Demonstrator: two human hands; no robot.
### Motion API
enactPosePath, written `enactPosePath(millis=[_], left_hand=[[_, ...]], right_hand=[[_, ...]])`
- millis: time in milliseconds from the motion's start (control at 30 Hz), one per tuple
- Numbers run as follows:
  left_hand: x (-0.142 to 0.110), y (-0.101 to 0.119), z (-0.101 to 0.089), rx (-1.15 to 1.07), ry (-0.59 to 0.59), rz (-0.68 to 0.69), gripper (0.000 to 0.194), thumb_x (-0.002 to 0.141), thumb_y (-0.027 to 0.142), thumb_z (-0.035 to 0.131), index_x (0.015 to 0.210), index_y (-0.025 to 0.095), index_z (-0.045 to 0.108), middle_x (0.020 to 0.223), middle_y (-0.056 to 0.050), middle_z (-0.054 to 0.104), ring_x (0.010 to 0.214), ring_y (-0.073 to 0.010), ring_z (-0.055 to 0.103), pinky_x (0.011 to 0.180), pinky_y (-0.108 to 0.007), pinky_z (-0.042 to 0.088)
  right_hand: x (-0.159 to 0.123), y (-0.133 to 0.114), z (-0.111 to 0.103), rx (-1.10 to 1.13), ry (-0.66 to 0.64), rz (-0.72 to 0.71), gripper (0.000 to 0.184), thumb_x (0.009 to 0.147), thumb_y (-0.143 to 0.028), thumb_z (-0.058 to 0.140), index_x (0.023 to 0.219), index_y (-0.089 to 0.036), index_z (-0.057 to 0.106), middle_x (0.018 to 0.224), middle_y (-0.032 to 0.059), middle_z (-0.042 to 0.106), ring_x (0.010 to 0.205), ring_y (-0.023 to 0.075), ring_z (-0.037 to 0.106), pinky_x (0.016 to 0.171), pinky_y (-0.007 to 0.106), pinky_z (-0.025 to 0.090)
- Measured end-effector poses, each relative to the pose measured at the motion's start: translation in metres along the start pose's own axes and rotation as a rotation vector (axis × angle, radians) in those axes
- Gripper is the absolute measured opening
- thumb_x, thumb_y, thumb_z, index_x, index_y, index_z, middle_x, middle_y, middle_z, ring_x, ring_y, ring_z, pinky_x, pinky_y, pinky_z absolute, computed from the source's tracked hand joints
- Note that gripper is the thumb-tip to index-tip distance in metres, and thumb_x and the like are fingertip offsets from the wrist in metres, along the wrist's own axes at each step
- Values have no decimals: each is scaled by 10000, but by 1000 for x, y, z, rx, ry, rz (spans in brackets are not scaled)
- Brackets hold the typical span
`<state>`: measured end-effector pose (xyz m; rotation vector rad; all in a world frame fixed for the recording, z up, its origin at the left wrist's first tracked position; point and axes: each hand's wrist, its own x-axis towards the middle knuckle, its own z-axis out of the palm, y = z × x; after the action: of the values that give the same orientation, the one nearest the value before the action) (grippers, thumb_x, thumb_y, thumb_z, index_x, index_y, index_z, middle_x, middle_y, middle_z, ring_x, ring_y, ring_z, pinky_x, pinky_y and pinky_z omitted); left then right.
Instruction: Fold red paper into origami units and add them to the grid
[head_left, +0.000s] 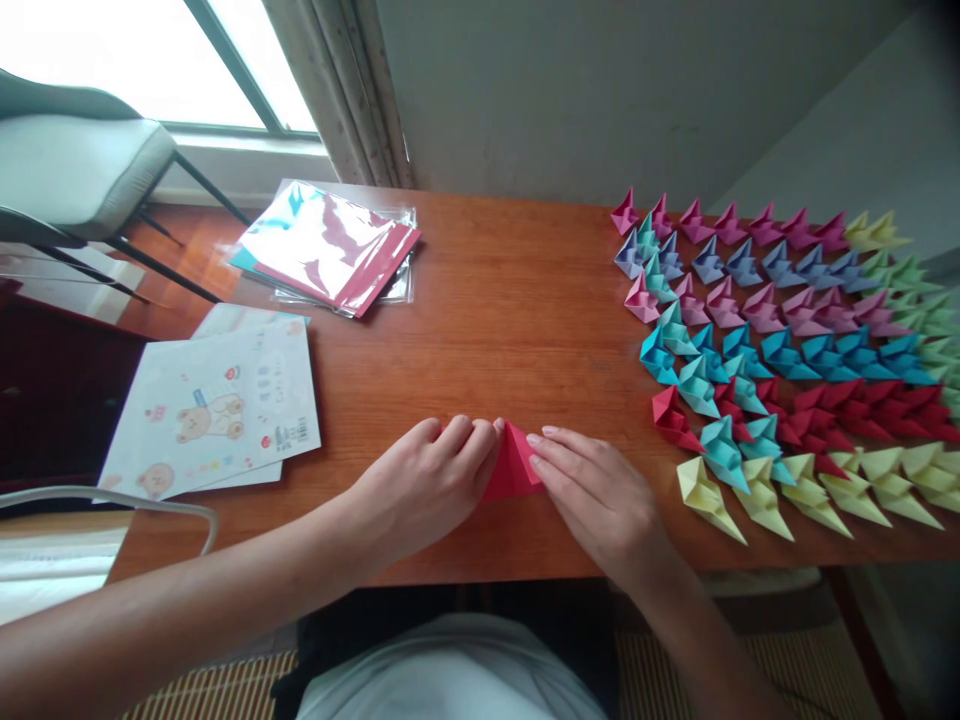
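A red sheet of origami paper (511, 468), partly folded, lies on the wooden table near its front edge. My left hand (442, 470) is closed over the paper's left side, fingers curled and pinching it near the top. Flatter, with fingers stretched out together, my right hand (596, 490) rests its fingertips on the right part of the same paper. Both hands cover much of the sheet, so its full outline is hidden.
Rows of folded paper shapes (780, 355) in several colours fill the table's right side. Plastic-wrapped coloured paper (330, 245) lies at the back left. Bear-printed pads (225, 400) sit at the left, near a white cable (172, 505). A chair (82, 170) stands beyond the left edge.
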<state>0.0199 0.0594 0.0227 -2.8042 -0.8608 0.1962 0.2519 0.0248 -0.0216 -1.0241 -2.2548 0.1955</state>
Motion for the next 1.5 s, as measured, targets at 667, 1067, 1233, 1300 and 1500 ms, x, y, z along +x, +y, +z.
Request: enactPosePath(millis=[667, 1067, 1233, 1300, 1500], left_hand=[[0, 0, 1, -48, -29, -37, 358, 991, 98, 408, 1320, 78, 546, 1072, -124, 620, 867, -210, 571, 667, -345, 424], [0, 0, 2, -34, -10, -31, 370, 999, 109, 399, 1341, 74, 536, 1074, -117, 625, 861, -212, 573, 656, -355, 429], [0, 0, 2, -39, -18, -38, 363, 1000, 109, 397, 1334, 79, 538, 1073, -114, 624, 869, -208, 572, 662, -351, 431], [0, 0, 2, -36, -25, -42, 362, 1004, 117, 397, 1338, 89, 533, 1075, -116, 624, 873, -208, 570, 666, -350, 432], [0, 0, 3, -34, -11, -34, 366, 1001, 113, 400, 1338, 75, 536, 1045, -108, 622, 854, -208, 566, 652, -349, 421]], right_hand=[[-3, -7, 0, -5, -119, -21, 323, 913, -76, 607, 1207, -170, 700, 1215, 117, 729, 1169, 272, 640, 951, 469, 566], [-6, -4, 1, 13, -121, -39, 351, 909, -44, 599, 1233, -156, 677, 1258, 110, 709, 1181, 277, 620, 955, 463, 561], [-7, -3, 1, 25, -130, -40, 355, 923, -47, 581, 1247, -166, 667, 1273, 102, 701, 1189, 270, 609, 961, 461, 557], [-7, -3, 2, 25, -127, -40, 353, 923, -48, 581, 1241, -172, 671, 1276, 95, 700, 1188, 271, 609, 963, 458, 556], [-6, -3, 1, 30, -130, -49, 343, 908, -33, 598, 1225, -137, 676, 1263, 114, 703, 1191, 273, 600, 968, 453, 550]])
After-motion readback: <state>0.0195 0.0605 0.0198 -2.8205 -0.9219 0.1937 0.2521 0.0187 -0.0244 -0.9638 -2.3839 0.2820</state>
